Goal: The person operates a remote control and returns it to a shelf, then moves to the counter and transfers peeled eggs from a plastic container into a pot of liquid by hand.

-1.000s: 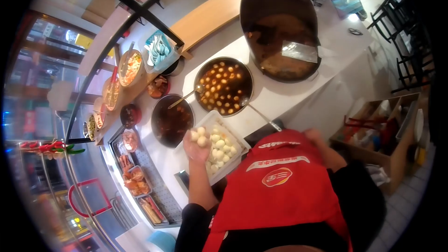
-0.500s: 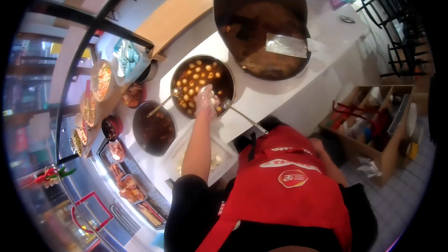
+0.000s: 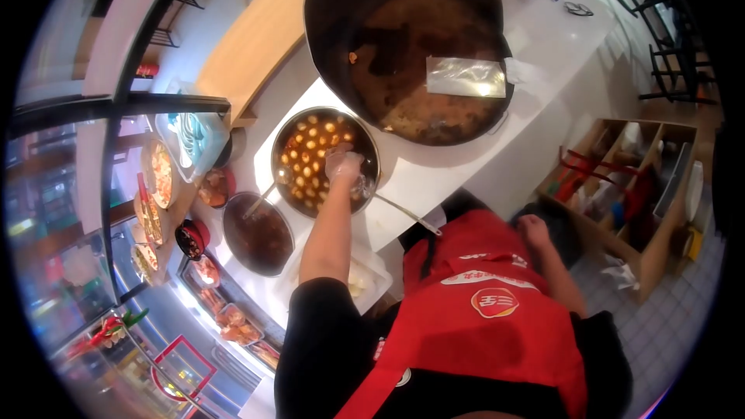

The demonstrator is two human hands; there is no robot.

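Observation:
My left hand (image 3: 344,164), in a clear plastic glove, reaches into a round pot (image 3: 375,157) of dark broth with many eggs (image 3: 310,145) in it. Its fingertips are low at the broth and blurred, so their grip is hidden. A ladle (image 3: 281,177) leans on the pot's left side. Another ladle's long handle (image 3: 407,214) sticks out over the near right rim. Below my left forearm, a clear plastic tub (image 3: 380,271) holds pale, whitish pieces. My right hand (image 3: 534,228) hangs beside the red apron (image 3: 489,326), fingers curled, nothing visible in it.
A very large dark pot (image 3: 434,112) stands behind, a silvery packet (image 3: 466,77) on it. Left of the egg pot is a smaller pot of dark broth (image 3: 260,237). Trays of food (image 3: 235,322) line the left counter. A wooden divided box (image 3: 636,202) stands at the right.
My left hand has gone lower into the egg pot; pale egg shapes at its fingers before are no longer distinct. My right hand has come into clearer view. The camera has shifted.

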